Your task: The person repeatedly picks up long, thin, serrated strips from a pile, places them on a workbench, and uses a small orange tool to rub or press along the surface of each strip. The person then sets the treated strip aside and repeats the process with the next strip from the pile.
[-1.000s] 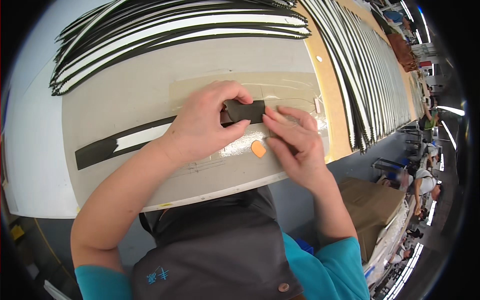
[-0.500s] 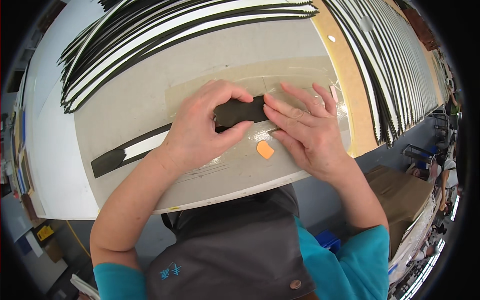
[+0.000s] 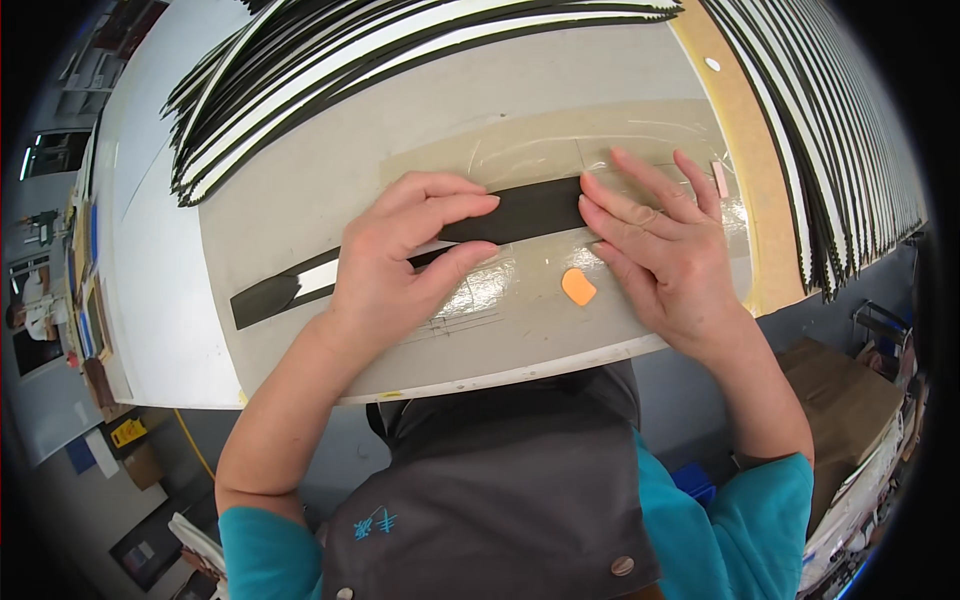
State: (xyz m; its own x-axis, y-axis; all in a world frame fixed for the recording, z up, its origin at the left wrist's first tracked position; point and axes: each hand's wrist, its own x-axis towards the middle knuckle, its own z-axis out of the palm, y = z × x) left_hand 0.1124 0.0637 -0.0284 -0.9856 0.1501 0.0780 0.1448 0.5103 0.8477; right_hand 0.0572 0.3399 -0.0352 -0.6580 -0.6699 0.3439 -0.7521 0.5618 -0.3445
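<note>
The left hand [image 3: 392, 240] pinches both edges of the dark strip [image 3: 540, 210] lying across the grey mat [image 3: 560, 75], perhaps so it sits straight, while the right hand [image 3: 668, 255] touches its right end, maybe to stop sliding, though I can't tell if it grips.

Two hands [image 3: 385, 245] [image 3: 665, 255], one separate strip [image 3: 540, 210], one orange piece [image 3: 577, 287] and two strip stacks [image 3: 420, 62] [image 3: 800, 150] show.

Long strip [image 3: 540, 212]: black, one white stretch
Stacked strips [image 3: 400, 65]: black-and-white stripes
Strips at right [image 3: 840, 130]: likewise striped
Mat [image 3: 600, 75]: dull grey-beige
Little tab [image 3: 577, 287]: bright orange from here
Apron [image 3: 500, 490]: dark grey, turquoise stitching [image 3: 378, 523]
Sleeves [image 3: 265, 550]: teal
</note>
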